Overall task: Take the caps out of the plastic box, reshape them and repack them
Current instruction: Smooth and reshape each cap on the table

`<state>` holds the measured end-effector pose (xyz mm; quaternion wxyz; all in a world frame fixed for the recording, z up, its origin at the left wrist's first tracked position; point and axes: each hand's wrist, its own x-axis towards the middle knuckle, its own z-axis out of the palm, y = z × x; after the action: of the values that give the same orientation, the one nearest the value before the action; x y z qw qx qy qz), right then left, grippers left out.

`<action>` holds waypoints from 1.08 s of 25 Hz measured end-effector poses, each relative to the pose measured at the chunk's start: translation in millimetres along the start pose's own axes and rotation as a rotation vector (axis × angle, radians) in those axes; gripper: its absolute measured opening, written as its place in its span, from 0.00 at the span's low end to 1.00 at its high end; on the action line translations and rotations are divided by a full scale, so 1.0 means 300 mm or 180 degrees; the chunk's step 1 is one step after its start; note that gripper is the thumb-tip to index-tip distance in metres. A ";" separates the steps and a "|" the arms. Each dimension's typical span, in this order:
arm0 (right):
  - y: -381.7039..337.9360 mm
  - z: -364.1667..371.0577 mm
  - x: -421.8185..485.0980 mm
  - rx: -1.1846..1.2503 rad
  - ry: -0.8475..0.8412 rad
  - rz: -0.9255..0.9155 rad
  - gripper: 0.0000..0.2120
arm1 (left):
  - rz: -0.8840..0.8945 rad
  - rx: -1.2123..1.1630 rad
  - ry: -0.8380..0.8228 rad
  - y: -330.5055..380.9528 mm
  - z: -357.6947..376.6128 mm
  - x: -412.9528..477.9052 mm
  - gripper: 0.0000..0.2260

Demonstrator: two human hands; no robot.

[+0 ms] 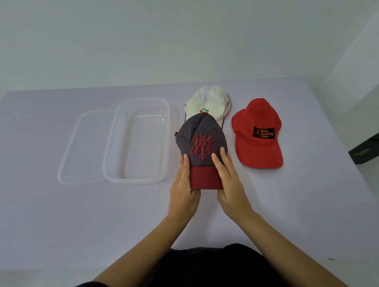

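Left hand [182, 183] grips the left brim edge of the grey cap [200, 140], fingers nearly straight on top, thumb hidden underneath. On the table [55, 218], left to right: clear lid [78, 150] lying flat, plastic box [110, 148] overlapping its right edge, grey cap just beside the box. Right hand [228, 181] holds the right brim edge the same way. Cream cap [212, 99] sits behind, partly covered by the grey crown. Red cap [257, 121] is furthest right, apart, brim toward the person.

Left grip [183, 183], right grip [229, 181] pinching.
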<state>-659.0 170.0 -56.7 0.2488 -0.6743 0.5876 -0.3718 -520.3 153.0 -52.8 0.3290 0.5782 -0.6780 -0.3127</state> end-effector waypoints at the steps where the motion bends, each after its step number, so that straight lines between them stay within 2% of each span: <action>1: 0.011 0.002 -0.009 -0.0075 0.0162 -0.0013 0.35 | -0.0124 -0.0110 -0.0003 0.008 0.001 -0.005 0.28; 3: 0.019 0.012 -0.024 -0.0039 0.0363 0.0188 0.34 | -0.0398 -0.0425 -0.0079 0.032 0.007 -0.008 0.27; 6: -0.007 0.037 -0.035 0.0527 0.0439 0.0750 0.32 | -0.0606 -0.0965 -0.0102 0.060 0.025 -0.021 0.26; 8: -0.019 0.043 -0.037 0.0669 0.0490 0.0825 0.33 | -0.0640 -0.1074 -0.0082 0.056 0.037 -0.021 0.26; 11: -0.005 0.019 -0.032 0.0478 0.0360 0.0336 0.36 | -0.0351 -0.0522 -0.0315 0.026 -0.008 -0.005 0.28; 13: 0.022 -0.008 -0.031 0.0203 0.0355 0.0012 0.38 | 0.0163 -0.0048 -0.0916 -0.031 -0.063 0.017 0.35; 15: 0.046 -0.040 -0.035 0.0085 0.0382 -0.0103 0.40 | 0.0244 0.0126 -0.1424 -0.073 -0.123 0.046 0.42; 17: 0.055 -0.057 -0.049 0.0008 0.0172 -0.0275 0.38 | -0.0135 -0.0036 -0.1039 -0.069 -0.182 0.110 0.38; 19: 0.052 -0.057 -0.065 -0.0136 -0.0065 -0.0505 0.36 | -0.0539 -0.0418 -0.0600 -0.023 -0.220 0.193 0.28; 20: 0.050 -0.051 -0.072 -0.0227 -0.0107 -0.0619 0.37 | -0.0732 -0.0734 -0.0651 0.008 -0.232 0.236 0.25; 23: 0.047 -0.023 -0.085 -0.0364 -0.0164 -0.0829 0.42 | -0.1198 -0.1721 -0.1324 0.073 -0.239 0.316 0.26; 25: 0.053 -0.014 -0.092 -0.0383 -0.0252 -0.0834 0.42 | -0.1274 -0.1731 -0.1513 0.099 -0.240 0.330 0.24; 27: 0.063 -0.014 -0.096 -0.0424 -0.0294 -0.0807 0.43 | -0.1340 -0.1596 -0.1468 0.106 -0.237 0.342 0.22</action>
<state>-674.9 195.3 -74.7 0.1814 -0.7744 0.5091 -0.3290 -493.1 52.8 23.3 0.2278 0.5209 -0.5034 -0.6506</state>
